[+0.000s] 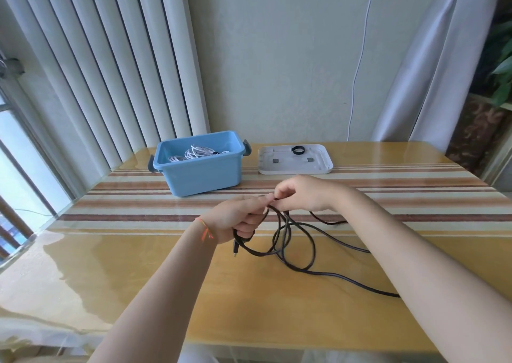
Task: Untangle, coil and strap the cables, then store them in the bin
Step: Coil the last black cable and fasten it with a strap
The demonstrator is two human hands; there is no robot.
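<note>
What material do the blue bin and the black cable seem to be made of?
The blue bin looks like moulded plastic with a smooth, slightly glossy finish: uniform colour, rounded rim. The black cable seems to have a matte rubber or PVC jacket, since it bends in loose loops; which one is unclear.

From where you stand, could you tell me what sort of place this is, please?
Most likely a room at home, by a window: a table with a striped cloth under a clear cover, long white curtains and a houseplant at the right edge.
</note>
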